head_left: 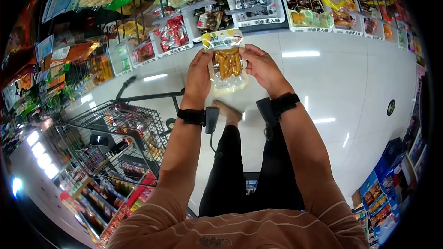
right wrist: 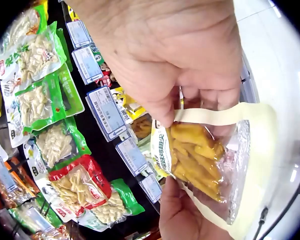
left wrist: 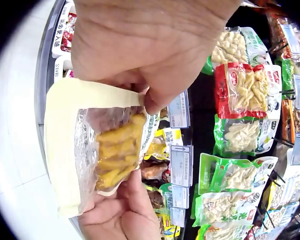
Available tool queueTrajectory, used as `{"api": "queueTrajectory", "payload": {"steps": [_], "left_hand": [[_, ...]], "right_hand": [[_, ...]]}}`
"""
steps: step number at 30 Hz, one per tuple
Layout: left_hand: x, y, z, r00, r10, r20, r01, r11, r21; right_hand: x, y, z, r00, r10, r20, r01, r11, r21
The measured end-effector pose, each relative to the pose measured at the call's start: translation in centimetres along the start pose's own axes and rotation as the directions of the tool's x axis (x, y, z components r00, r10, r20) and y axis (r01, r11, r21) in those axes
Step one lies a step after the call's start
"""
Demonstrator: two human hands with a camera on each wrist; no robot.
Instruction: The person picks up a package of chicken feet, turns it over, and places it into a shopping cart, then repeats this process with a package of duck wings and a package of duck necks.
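Note:
A clear-fronted food packet (head_left: pixel 227 64) with yellow-brown pieces inside and a pale border is held upright between both hands. The left hand (head_left: pixel 198 76) pinches its left edge, thumb on the front; the right hand (head_left: pixel 266 68) pinches the right edge. In the left wrist view the left hand (left wrist: pixel 150 45) grips one side of the packet (left wrist: pixel 117 150), with the other hand at the far side. The right wrist view shows the right hand (right wrist: pixel 175 55) with its thumb on the packet (right wrist: pixel 195 155) near the printed label.
Shelf bins of packaged snacks (head_left: pixel 173 34) run along the top, with hanging packets (left wrist: pixel 242 95) and price tags (right wrist: pixel 106 114). A wire shopping cart (head_left: pixel 134 133) stands at the left on the tiled floor (head_left: pixel 350 78). More goods (head_left: pixel 378 198) are at lower right.

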State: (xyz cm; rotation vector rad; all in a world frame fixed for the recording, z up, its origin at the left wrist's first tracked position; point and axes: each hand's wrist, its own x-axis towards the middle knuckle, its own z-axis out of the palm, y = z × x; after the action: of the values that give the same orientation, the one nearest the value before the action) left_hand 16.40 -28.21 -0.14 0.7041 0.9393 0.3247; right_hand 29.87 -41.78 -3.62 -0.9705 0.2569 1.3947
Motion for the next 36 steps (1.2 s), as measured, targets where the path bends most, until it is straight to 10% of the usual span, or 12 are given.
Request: {"api": "queueTrajectory", "payload": {"steps": [18, 36], "left_hand": [[5.7, 2.6, -0.1, 0.999, 0.042, -0.014, -0.043, 0.992, -0.119], [11.3, 4.1, -2.2, 0.991, 0.127, 0.037, -0.126, 0.992, -0.016]], "right_hand": [[4.3, -2.0, 1.3, 0.977, -0.138, 0.162, 0.140, 0.990, -0.002], [10.6, -2.4, 2.6, 0.957, -0.287, -0.047, 0.274, 0.943, -0.191]]}}
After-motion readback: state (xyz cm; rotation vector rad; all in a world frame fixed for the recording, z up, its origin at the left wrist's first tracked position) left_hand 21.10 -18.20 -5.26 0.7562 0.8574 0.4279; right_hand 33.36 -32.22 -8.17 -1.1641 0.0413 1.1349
